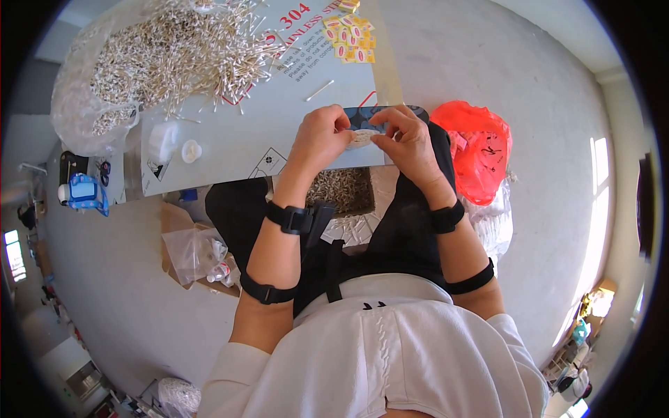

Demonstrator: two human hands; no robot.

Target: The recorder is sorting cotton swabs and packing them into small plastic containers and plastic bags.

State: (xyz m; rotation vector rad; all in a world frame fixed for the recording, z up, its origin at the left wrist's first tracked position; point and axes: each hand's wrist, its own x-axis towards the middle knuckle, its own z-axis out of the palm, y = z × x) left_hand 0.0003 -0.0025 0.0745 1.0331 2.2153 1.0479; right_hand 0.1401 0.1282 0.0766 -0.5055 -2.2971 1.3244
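Over the near edge of the table, my left hand [323, 137] and my right hand [412, 143] face each other, fingertips pinched on opposite sides of a small whitish bundle [362, 138]. It looks like short cotton swabs, though the fingers partly cover it. Under the hands lies a dark blue patterned flat item [362, 117]. Farther off, a single cotton swab [320, 90] rests on the tabletop [230, 136]. Below the table edge, between my legs, is a box of many cotton swabs [341, 189].
A large heap of cotton swabs [188, 52] spills from a clear bag at the far left. Small yellow packets [350, 38] lie at the far right of the table. White round caps [191, 151] sit at left. A red plastic bag [481, 150] stands right; a cardboard box [171, 240] left.
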